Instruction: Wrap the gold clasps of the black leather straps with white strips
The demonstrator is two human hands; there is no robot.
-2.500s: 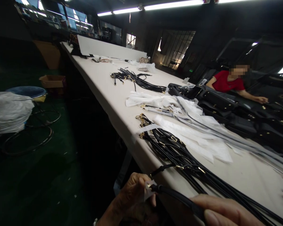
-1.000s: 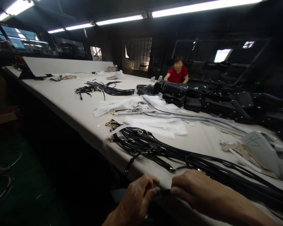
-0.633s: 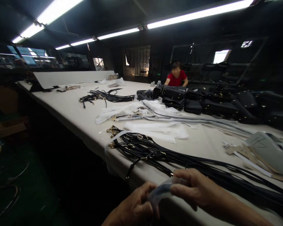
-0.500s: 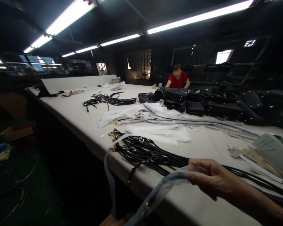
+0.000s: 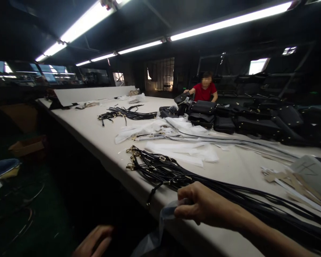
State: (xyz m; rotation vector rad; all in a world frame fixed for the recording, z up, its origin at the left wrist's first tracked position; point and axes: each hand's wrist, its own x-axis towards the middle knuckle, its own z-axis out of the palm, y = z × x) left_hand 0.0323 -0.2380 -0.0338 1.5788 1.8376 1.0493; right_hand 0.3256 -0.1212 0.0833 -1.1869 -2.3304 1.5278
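My right hand pinches a translucent plastic sleeve over the table's front edge. The sleeve hangs down below the edge, and its lower end runs out of view. Low in the picture, my left hand has its fingers apart, slightly blurred, with nothing visible in them. Just behind my right hand lies a bundle of black straps with gold clasps and buckles. One strap end droops over the edge. Flat white sleeves lie beyond the bundle.
Black bags are piled across the far right. There a person in a red shirt has a hand on one bag. Another strap bundle lies farther back. Card strips lie at right. A carton stands on the floor.
My right hand has moved left and a little down with the sleeve. My left hand has moved left, away from the sleeve. The other person has reached to a bag.
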